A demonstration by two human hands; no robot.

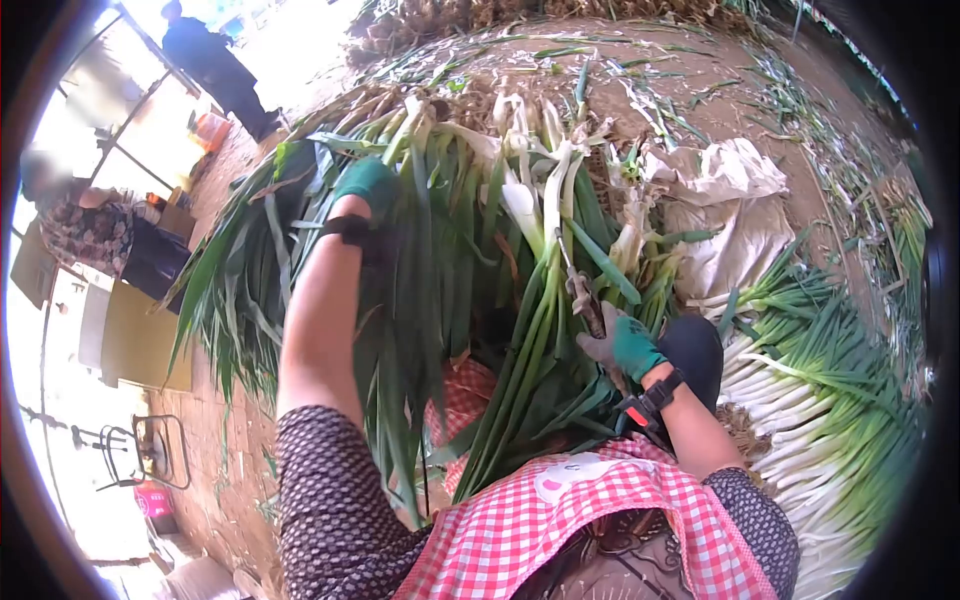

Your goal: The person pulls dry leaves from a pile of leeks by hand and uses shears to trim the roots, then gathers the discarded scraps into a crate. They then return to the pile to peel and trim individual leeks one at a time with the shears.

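Note:
My left hand (367,186), in a green glove, reaches onto a heaped pile of large green onions (430,220). Its back faces me and the fingers are hidden against the stalks. My right hand (630,345), in a green and grey glove, is closed around a slim air blow gun (582,292) whose thin nozzle points up and away. Just beyond that nozzle, several green onions (550,205) with pale stems lie over the pile, their leaves trailing toward my lap. A red-checked apron (560,510) covers my lap.
Rows of cleaned green onions (800,430) lie at right, near a pale cloth sack (735,230). Leaf scraps litter the dirt floor (680,90). Two people, one standing (210,60) and one in a floral top (90,230), are at left, with a metal-framed chair (160,450) below.

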